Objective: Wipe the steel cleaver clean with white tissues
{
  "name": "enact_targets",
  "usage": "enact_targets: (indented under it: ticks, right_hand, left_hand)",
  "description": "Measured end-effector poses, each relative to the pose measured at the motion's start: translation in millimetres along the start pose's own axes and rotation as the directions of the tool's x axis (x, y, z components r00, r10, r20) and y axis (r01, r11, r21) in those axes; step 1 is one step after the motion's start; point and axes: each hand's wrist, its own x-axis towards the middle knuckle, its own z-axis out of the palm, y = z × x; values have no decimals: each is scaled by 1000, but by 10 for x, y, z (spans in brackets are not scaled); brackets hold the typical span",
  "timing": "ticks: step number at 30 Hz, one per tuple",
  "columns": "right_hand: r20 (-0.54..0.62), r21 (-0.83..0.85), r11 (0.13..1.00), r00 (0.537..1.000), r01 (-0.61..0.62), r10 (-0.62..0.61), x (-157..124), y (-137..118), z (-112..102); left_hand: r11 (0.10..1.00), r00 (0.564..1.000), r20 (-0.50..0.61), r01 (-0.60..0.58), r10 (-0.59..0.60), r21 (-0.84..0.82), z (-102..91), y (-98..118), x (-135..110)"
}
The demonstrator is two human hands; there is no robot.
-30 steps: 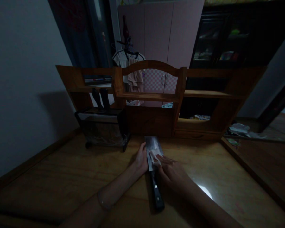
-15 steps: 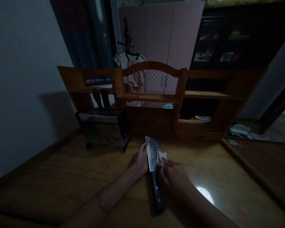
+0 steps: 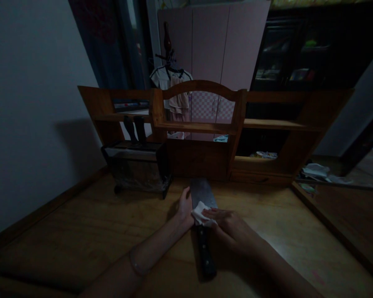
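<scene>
A cleaver (image 3: 202,191) with a broad grey blade and a black riveted handle is held over the wooden table, its handle towards me. My left hand (image 3: 185,209) grips the blade along its left edge; its fingertips are hidden behind the metal. A white tissue (image 3: 200,211) lies against the lower part of the blade, just above the handle. My right hand (image 3: 231,227) presses that tissue onto the blade with its fingers, coming from the right.
On the left stands a knife block (image 3: 136,167) with two black-handled knives in it. A wooden shelf unit (image 3: 199,159) runs along the table's (image 3: 90,231) back edge. Raised wooden rims border the table at left and right. Clothes (image 3: 177,91) hang behind the shelf.
My right hand has moved the tissue from the blade's right side leftwards across its lower face. The blade has turned to lie flatter towards me, and my left hand stays on its left edge.
</scene>
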Motion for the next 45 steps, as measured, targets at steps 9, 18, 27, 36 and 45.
enact_targets:
  ticks: [9, 18, 27, 36, 45]
  right_hand:
    - [-147, -295, 941, 981, -167, 128, -130, 255, -91]
    - [-274, -247, 947, 952, -206, 136, 15, 300, 63]
    - [-90, -116, 989, 992, -96, 86, 85, 57, 134]
    - [-83, -107, 994, 997, -3, -6, 47, 33, 50]
    - [-302, -257, 953, 950, -161, 79, 48, 349, 139]
  left_hand:
    - [994, 995, 89, -60, 52, 89, 33, -13, -82]
    - [972, 983, 91, -170, 157, 160, 121, -62, -131]
    - [995, 960, 278, 10, -38, 101, 113, -88, -145]
    - [992, 954, 279, 88, -111, 94, 167, -91, -188]
    - [991, 967, 253, -65, 34, 115, 169, -82, -171]
